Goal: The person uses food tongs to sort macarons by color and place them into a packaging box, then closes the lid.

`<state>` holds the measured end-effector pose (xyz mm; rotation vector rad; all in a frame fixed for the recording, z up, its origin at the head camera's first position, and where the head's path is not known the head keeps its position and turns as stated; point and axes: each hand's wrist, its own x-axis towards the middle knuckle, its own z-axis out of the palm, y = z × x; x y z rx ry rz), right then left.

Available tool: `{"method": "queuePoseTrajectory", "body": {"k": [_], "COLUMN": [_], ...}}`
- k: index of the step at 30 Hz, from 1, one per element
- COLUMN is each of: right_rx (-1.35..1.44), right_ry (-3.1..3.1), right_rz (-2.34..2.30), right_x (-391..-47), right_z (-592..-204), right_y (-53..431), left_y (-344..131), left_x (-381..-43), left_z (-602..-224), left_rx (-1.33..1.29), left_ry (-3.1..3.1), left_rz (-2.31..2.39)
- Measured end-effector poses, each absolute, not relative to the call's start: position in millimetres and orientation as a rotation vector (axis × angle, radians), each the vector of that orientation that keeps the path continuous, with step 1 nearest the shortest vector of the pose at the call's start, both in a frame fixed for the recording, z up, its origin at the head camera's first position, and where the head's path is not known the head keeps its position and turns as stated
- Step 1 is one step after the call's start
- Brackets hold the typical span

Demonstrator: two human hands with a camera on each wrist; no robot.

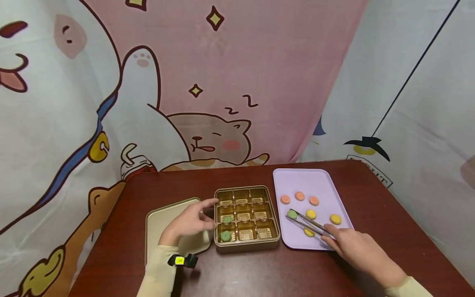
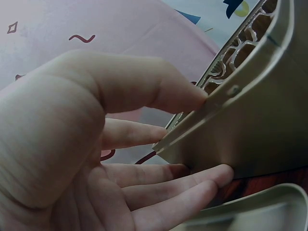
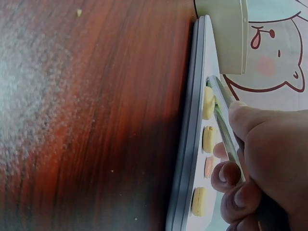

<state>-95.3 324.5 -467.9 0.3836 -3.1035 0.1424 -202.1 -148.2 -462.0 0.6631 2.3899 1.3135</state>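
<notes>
My right hand [image 1: 358, 249] grips metal tongs [image 1: 313, 225] low over the lilac tray [image 1: 300, 179]. Their tips straddle a green macaron [image 1: 292, 214] at the tray's left side. Yellow macarons [image 1: 335, 219] and pink macarons [image 1: 299, 196] lie around it. With extended fingers, my left hand [image 1: 191, 222] touches the left side and rim of a gold box [image 1: 246, 247]; in the left wrist view its fingertips rest against the box wall [image 2: 260, 115]. The box has a divided gold insert. One green macaron [image 1: 225, 236] sits in the near left compartment, another green one [image 1: 227, 220] in the middle left.
A gold lid [image 1: 159, 222] lies on the dark red wooden table [image 1: 237, 276], left of the box and partly under my left forearm. The tray stands close to the box's right side. Behind the table hangs a printed cartoon curtain [image 1: 259, 62].
</notes>
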Motion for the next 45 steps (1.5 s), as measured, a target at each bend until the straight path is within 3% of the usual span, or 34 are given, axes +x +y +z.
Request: {"method": "queuePoseTrajectory", "body": {"k": [45], "right_rx": [0.364], "right_ry": [-3.069], "right_rz": [0.169], "right_x": [-96.1], "right_z": [-464.9], "right_y": [323.7], "left_y": [-150.0], "left_x": [-202.8], "left_z": [-462.6], "left_rx": [0.690], "left_ry": [2.385], "left_rz": [1.333]}}
